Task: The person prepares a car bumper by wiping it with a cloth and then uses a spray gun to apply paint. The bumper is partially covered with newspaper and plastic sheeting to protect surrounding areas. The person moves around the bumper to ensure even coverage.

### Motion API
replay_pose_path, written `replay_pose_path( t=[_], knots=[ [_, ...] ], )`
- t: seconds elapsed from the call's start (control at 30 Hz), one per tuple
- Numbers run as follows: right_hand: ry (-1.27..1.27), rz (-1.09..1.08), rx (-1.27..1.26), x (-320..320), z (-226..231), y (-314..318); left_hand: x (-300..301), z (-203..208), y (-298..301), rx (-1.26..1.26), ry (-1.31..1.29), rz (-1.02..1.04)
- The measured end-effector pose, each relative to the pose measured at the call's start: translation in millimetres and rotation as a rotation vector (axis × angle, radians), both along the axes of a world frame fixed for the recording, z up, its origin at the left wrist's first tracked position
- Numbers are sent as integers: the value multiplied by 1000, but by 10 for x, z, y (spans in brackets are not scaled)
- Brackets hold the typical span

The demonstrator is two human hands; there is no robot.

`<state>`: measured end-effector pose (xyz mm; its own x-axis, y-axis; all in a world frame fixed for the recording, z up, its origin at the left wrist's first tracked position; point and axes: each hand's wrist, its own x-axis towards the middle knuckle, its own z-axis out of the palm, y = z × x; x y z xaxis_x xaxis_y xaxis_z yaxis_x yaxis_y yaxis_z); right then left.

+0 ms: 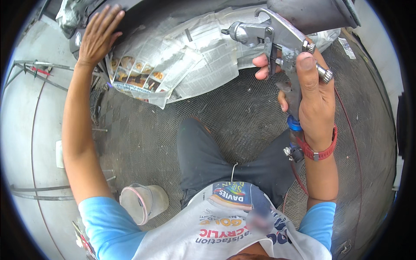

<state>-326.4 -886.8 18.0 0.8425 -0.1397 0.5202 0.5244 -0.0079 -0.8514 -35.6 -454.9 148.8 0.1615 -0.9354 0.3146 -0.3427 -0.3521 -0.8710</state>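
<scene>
My right hand (pixel 318 102), with a red wristband on its wrist, is closed around the handle of a metal spray gun (pixel 284 39). Its nozzle points left, and a grey cup (pixel 314 16) shows at the gun's upper end. Fingers wrap near the trigger, partly hidden behind the gun. At the upper left, my left hand (pixel 99 37) lies with fingers stretched out along the edge of a dark grey panel (pixel 145 19); it holds nothing. Taped newspaper sheets (pixel 190 60) cover the area between the two hands.
A red hose (pixel 350 125) runs across the dark textured floor mat (pixel 147 130) on the right. A whitish bucket (pixel 156 201) stands beside my left leg. Metal rods (pixel 43 65) stick out at the left, and crumpled plastic (pixel 69 17) sits at the upper left.
</scene>
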Motion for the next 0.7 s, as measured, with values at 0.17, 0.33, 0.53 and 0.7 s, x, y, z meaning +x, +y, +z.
replay_pose_path(
  t=[0.17, 0.33, 0.53, 0.7],
  knots=[
    [-15, -59, 33, -87, 27, -251, 2, 70, -845, 269, -15, -6],
    [-21, -129, 38, -251, 13, -525, -97, 58, -2296, 333, -57, -30],
    [-50, -159, 37, -443, 85, -752, -131, 373, -3791, 397, -226, -149],
    [-82, -196, 16, -688, -167, -777, -216, 229, -4771, 208, -386, -226]
  ],
)
